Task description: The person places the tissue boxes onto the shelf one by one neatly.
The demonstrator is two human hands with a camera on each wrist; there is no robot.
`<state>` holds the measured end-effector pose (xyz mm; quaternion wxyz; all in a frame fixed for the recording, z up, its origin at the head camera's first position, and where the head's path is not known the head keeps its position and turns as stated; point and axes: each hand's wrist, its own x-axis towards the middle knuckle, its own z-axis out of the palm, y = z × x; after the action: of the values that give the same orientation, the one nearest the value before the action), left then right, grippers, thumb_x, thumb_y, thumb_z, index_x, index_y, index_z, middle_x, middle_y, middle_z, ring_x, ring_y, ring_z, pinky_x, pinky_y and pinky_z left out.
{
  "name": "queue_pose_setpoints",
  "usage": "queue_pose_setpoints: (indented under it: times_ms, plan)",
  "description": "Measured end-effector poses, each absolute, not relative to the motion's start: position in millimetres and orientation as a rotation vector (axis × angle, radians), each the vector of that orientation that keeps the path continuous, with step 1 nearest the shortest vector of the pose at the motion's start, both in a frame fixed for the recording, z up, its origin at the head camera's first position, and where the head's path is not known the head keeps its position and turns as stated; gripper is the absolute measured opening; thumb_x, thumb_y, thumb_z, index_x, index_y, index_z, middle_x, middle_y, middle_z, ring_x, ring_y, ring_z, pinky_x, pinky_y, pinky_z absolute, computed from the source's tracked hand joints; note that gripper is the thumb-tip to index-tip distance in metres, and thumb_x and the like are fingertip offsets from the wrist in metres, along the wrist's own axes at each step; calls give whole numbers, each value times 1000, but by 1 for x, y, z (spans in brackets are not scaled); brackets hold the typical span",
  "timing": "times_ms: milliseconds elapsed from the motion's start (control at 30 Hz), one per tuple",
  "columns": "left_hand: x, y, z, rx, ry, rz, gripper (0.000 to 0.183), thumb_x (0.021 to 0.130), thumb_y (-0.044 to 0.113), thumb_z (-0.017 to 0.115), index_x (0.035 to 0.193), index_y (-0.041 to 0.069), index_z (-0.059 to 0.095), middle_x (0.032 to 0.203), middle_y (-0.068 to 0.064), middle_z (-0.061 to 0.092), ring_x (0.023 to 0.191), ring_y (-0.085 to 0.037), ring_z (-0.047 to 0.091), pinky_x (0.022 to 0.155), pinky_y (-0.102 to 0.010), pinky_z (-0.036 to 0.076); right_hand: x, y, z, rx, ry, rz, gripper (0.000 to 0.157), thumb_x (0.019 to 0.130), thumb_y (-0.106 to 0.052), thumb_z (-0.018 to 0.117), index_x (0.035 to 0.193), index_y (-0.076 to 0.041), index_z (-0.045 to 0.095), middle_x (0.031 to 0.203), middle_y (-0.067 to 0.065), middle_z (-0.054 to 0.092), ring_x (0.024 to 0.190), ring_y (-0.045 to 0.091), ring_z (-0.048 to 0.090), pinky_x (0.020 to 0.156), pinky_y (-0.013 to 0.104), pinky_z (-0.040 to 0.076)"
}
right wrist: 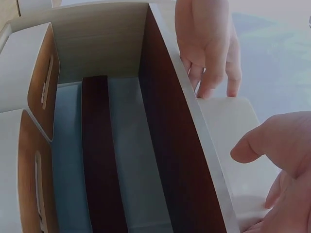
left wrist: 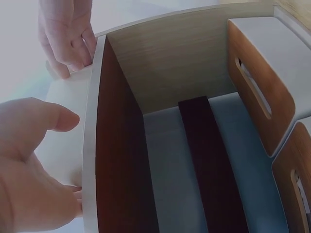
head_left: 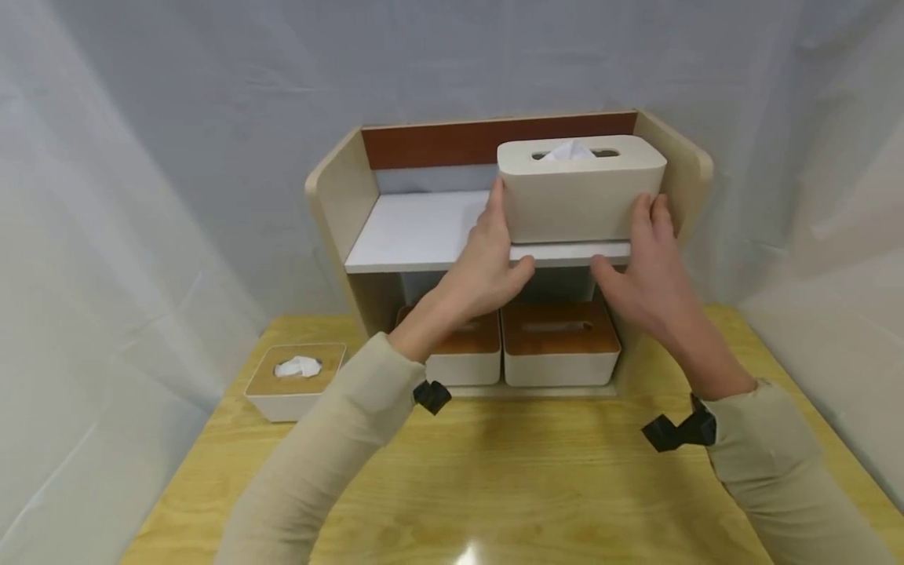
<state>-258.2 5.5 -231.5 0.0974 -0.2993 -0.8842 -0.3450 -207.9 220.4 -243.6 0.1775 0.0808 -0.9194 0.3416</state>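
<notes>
A white tissue box [head_left: 565, 208] with a tissue in its top slot sits on the upper shelf, toward the right. My left hand [head_left: 487, 263] rests against its left side, fingers extended and the thumb near the shelf's front edge. At its right end, the fingers of my right hand [head_left: 650, 271] touch the front face close to the corner, thumb held apart from it. Both wrist views show the white box between my left hand [left wrist: 34, 165] and right hand [right wrist: 277, 165], seen from below. Some fingertips are hidden behind the shelf board.
The two-tier shelf unit [head_left: 431, 227] stands on a wooden table [head_left: 452, 471]. On its lower level are two wood-topped tissue boxes, a left one [head_left: 462, 369] and a right one [head_left: 561, 369]. Another wood-topped box [head_left: 282, 404] with a tissue stands left of the unit.
</notes>
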Motion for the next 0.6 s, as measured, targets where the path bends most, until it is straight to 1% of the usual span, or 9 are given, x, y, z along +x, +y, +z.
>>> queue_pose_setpoints:
  times_ms: [100, 300, 600]
  plan:
    - [-261, 5, -231, -907, -2631, -998, 102, 93, 14, 61, 154, 1, -19, 164, -22, 6, 149, -30, 20, 119, -36, 24, -212, 221, -244, 225, -2608, 984, 90, 96, -25, 51, 155, 1, -12, 161, 24, -21, 150, 39, -9, 118, 58, 11]
    - [-265, 5, -231, -936, -2650, -1017, 102, 95, 14, 59, 154, 6, -24, 165, -18, -2, 151, -28, 15, 120, -36, 22, -217, 224, -246, 227, -2620, 993, 90, 97, -27, 50, 155, -1, -14, 161, 22, -23, 150, 38, -11, 119, 57, 9]
    - [-269, 7, -229, -923, -2684, -982, 102, 96, 16, 59, 154, 7, -24, 166, -16, -1, 151, -27, 14, 120, -34, 21, -221, 229, -245, 228, -2614, 1000, 88, 99, -28, 49, 155, -1, -13, 161, 22, -21, 150, 37, -11, 120, 56, 8]
